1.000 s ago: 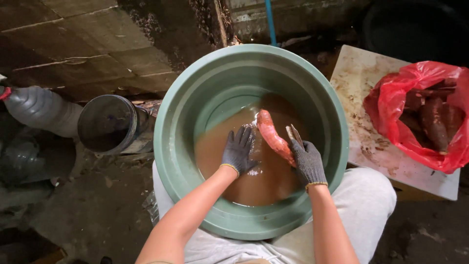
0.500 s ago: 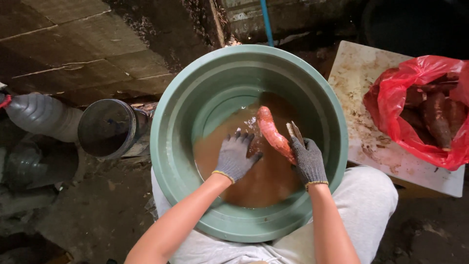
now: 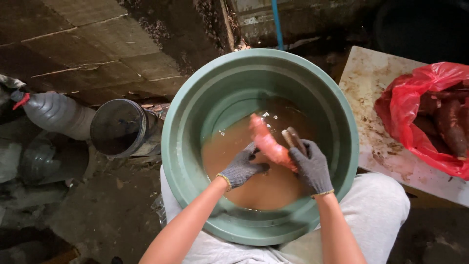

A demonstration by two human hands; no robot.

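Nearest, both gloved hands meet over muddy water in the green basin (image 3: 195,98). The left hand (image 3: 242,168), at 7 o'clock of the reddish root (image 3: 267,143), cups it from below, its grip curled on it. The right hand (image 3: 311,166) has its grip clamped on the root's lower end and a brush (image 3: 292,138). Farther, at 3 o'clock, a red bag (image 3: 415,105) lies on the counter (image 3: 371,93).

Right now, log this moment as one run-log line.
left hand: gripping sweet potato | right hand: holding brush against it | place: over muddy water in green basin | nearby: red bag of unwashed roots
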